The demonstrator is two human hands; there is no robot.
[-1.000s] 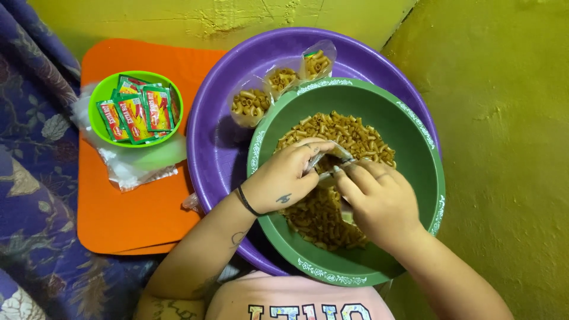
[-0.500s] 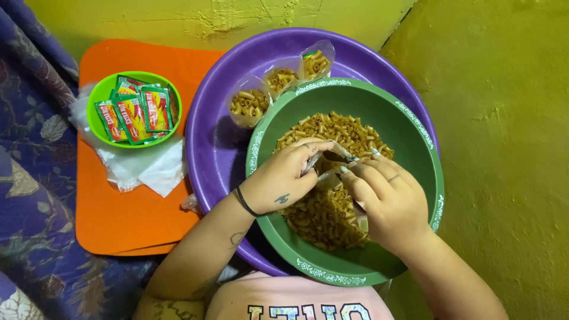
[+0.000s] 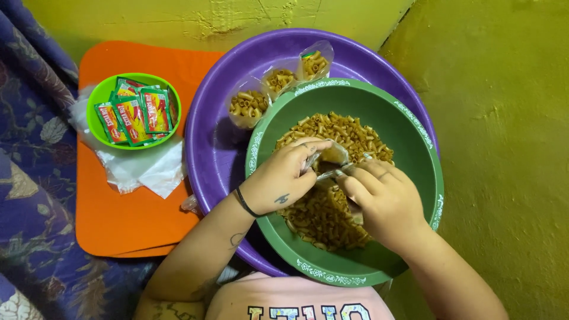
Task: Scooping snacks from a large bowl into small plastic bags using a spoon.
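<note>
A green basin with a white patterned rim sits inside a larger purple basin and holds a heap of short brown macaroni. Both hands meet over the middle of that heap, close together. The left hand, with a dark band at the wrist, pinches one edge of a small clear plastic bag between thumb and fingers. The right hand grips the opposite edge, its fingers curled around the plastic, so the bag's mouth is held open between the 2 hands just above the pasta. How much pasta is inside the bag cannot be told.

In the purple basin, beside the far-left rim of the green one, 3 small filled bags of macaroni stand in a curved row with their mouths up, each touching the next.

To the left, an orange mat lies on the floor and carries a small lime-green bowl filled with red, yellow and green sachets. Crumpled clear and white plastic lies under and just beside that bowl. A purple flowered cloth runs along the left edge, and a yellow-green wall and floor surround the basins.
</note>
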